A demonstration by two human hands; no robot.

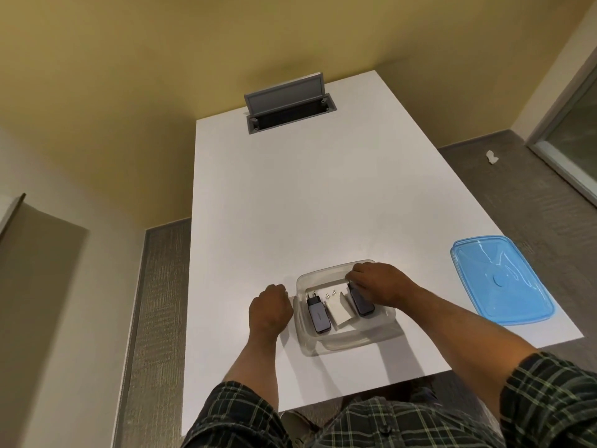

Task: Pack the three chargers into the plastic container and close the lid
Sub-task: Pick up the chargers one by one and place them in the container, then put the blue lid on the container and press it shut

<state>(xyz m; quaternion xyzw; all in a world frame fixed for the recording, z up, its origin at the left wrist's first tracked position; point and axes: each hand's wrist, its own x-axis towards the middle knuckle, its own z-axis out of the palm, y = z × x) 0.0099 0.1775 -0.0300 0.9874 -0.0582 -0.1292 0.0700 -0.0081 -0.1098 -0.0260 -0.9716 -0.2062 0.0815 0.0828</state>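
Observation:
A clear plastic container (347,345) stands on the white table near its front edge. Inside lie three chargers side by side: a grey one with a black plug (318,313) at the left, a white one (337,310) in the middle, a dark grey one (363,303) at the right. My right hand (376,282) reaches into the container, its fingers on the dark grey charger's far end. My left hand (269,307) rests as a fist on the table against the container's left wall. The blue lid (499,278) lies apart at the right.
The blue lid lies close to the table's (290,205) right edge. A grey cable hatch (287,106) stands flipped up at the table's far end. Carpet floor surrounds the table, with a white scrap (491,156) on it at the right.

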